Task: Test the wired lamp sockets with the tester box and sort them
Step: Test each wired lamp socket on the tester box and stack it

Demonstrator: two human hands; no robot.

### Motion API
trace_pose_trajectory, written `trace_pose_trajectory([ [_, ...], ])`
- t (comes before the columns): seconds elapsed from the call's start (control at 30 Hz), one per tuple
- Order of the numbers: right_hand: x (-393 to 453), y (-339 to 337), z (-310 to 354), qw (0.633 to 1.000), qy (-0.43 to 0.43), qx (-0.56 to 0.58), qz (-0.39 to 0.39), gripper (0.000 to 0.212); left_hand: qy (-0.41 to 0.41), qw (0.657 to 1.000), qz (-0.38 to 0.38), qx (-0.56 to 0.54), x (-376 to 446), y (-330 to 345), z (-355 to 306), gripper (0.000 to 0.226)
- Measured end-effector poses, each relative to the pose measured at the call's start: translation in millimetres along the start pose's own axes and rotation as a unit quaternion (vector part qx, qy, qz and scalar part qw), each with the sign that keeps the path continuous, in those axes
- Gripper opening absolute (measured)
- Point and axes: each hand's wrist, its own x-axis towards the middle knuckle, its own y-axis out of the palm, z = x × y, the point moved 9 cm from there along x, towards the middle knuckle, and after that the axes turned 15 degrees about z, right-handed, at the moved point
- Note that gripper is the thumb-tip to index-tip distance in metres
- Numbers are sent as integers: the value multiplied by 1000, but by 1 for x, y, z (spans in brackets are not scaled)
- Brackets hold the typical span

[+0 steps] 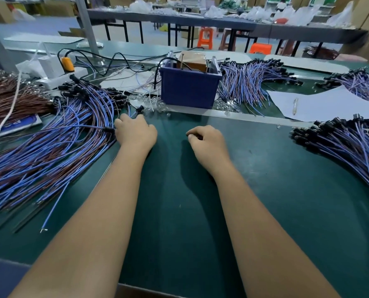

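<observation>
A big pile of wired lamp sockets (61, 136), blue and brown wires with black sockets, covers the left of the green table (179, 179). My left hand (135, 132) rests at that pile's right edge, fingers bent down onto the wires, and a black socket (109, 129) touches its outer side. Nothing is plainly gripped. My right hand (205, 140) hovers low over the bare mat, loosely curled, holding nothing. The tester box (192, 60), a brown unit in a blue bin (188, 87), stands just beyond both hands. A second socket pile (340, 138) lies at the right.
More socket bundles (243, 82) lie behind the bin and at the far right (362, 82). A bundle of brown wires (11, 100) and a white power strip (61, 76) sit at the back left. Small clear bulbs (149, 102) lie beside the bin. A pen (295, 106) lies on white paper.
</observation>
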Motion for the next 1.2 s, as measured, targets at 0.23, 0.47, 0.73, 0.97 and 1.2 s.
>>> trace_pose_trajectory([
  [0.23,-2,1,1,1000,8,-3,7,22,21,995,-57,-81,-5,-12,7,36],
  [0.47,-4,0,5,998,-21,59,-5,20,109,961,-149,-208,-16,-30,4,25],
  [0.73,-5,5,8,865,-36,499,40,32,359,813,-61,-453,-77,-31,-82,18],
  [0.97,-6,-9,-13,749,15,662,-1,42,322,641,340,-609,-94,34,-127,51],
  [1.2,-14,-41,-40,769,-13,630,-106,10,258,743,331,-521,-88,54,-119,41],
])
